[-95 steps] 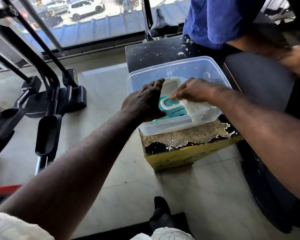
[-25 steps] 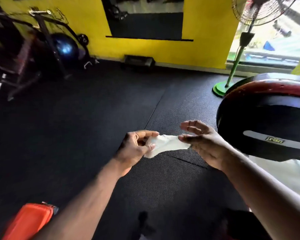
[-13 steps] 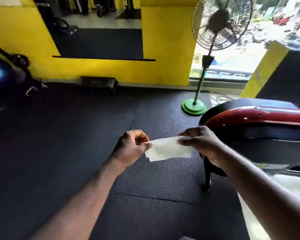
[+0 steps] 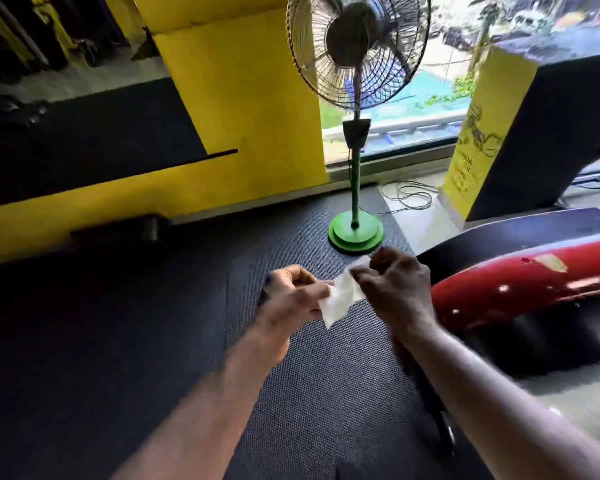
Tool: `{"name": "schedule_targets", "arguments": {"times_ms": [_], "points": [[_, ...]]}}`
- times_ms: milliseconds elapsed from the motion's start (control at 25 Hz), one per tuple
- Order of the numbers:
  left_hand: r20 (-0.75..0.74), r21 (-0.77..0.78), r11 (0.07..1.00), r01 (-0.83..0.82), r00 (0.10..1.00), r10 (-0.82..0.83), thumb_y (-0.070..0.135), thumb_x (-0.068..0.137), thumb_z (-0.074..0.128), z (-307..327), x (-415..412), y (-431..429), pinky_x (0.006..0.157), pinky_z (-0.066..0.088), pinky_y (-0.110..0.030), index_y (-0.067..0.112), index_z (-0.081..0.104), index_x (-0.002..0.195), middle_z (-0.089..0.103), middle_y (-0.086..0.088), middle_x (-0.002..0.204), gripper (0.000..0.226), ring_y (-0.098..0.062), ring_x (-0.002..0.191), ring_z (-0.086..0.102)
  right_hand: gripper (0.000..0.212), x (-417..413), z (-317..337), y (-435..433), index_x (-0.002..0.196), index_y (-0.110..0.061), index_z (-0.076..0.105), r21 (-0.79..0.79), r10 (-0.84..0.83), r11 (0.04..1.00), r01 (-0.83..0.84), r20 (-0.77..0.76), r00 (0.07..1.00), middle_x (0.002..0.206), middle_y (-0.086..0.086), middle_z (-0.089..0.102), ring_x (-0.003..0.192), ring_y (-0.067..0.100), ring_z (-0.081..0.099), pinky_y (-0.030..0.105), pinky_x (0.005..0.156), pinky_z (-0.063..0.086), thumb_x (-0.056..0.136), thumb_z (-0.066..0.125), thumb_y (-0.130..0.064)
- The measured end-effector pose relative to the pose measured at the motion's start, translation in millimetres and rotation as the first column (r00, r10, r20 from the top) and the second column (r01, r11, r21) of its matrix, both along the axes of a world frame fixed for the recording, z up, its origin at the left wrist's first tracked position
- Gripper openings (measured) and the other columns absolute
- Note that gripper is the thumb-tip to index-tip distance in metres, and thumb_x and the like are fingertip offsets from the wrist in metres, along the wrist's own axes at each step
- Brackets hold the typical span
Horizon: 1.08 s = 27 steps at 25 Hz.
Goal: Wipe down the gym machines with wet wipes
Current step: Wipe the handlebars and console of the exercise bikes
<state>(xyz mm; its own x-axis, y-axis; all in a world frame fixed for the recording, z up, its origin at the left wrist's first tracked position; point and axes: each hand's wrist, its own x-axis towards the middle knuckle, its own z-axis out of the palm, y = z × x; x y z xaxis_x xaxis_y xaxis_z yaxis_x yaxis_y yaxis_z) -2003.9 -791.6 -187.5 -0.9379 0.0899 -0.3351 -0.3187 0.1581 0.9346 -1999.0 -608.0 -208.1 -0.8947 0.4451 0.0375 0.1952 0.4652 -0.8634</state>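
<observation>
A white wet wipe (image 4: 342, 299) hangs between my two hands in mid-air over the black rubber floor. My left hand (image 4: 293, 294) pinches its left edge with curled fingers. My right hand (image 4: 395, 289) pinches its upper right corner. Just right of my right hand is a gym machine with a red and black shroud (image 4: 523, 285); the hands are apart from it.
A green pedestal fan (image 4: 355, 133) stands on the mat ahead, with a coiled cable (image 4: 407, 194) behind it. A yellow wall (image 4: 243, 116) with a mirror is at the left, a yellow and black box (image 4: 506, 133) at the right by the window.
The view has swung right and up, bringing the fan closer to centre. My hands have come nearer each other and the wipe now hangs bunched and tilted instead of stretched flat.
</observation>
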Motion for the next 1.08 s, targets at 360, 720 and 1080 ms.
{"name": "schedule_targets", "arguments": {"times_ms": [360,720,1080], "points": [[-0.022,-0.069,0.910,0.408,0.912,-0.410,0.032,0.045,0.101,5.2,-278.0,131.7,0.072,0.065,-0.041,0.020,0.066,0.109,0.079,-0.004,0.093,0.073,-0.020,0.086,0.077,0.044,-234.7,11.1,125.3,0.098,-0.020,0.078,-0.179,-0.075,0.980,0.084,0.057,0.996,0.080,-0.005,0.075,0.079,0.015,0.073,0.038,0.078,0.063,0.067,0.087,-0.050],[-0.087,0.140,0.575,0.806,0.589,-0.804,0.005,0.086,0.081,18.7,-492.4,343.9,0.064,0.060,-0.031,0.004,0.072,0.078,0.068,-0.008,0.072,0.012,-0.018,0.063,0.064,0.044,-352.2,73.4,293.9,0.121,-0.011,0.068,-0.396,-0.360,0.854,0.338,0.022,0.933,0.106,0.009,0.075,0.084,0.013,0.072,0.028,0.065,0.060,0.084,0.088,-0.022],[-0.152,0.160,0.445,0.881,0.468,-0.871,0.006,0.078,0.075,7.6,-606.0,555.4,0.069,0.047,-0.043,0.015,0.064,0.111,0.067,-0.004,0.072,0.036,-0.021,0.063,0.057,0.046,-430.1,27.2,447.2,0.120,-0.042,0.064,-0.451,-0.599,0.730,0.514,-0.061,0.798,0.090,0.015,0.075,0.087,0.027,0.068,0.063,0.090,0.056,0.085,0.086,-0.023]]}}
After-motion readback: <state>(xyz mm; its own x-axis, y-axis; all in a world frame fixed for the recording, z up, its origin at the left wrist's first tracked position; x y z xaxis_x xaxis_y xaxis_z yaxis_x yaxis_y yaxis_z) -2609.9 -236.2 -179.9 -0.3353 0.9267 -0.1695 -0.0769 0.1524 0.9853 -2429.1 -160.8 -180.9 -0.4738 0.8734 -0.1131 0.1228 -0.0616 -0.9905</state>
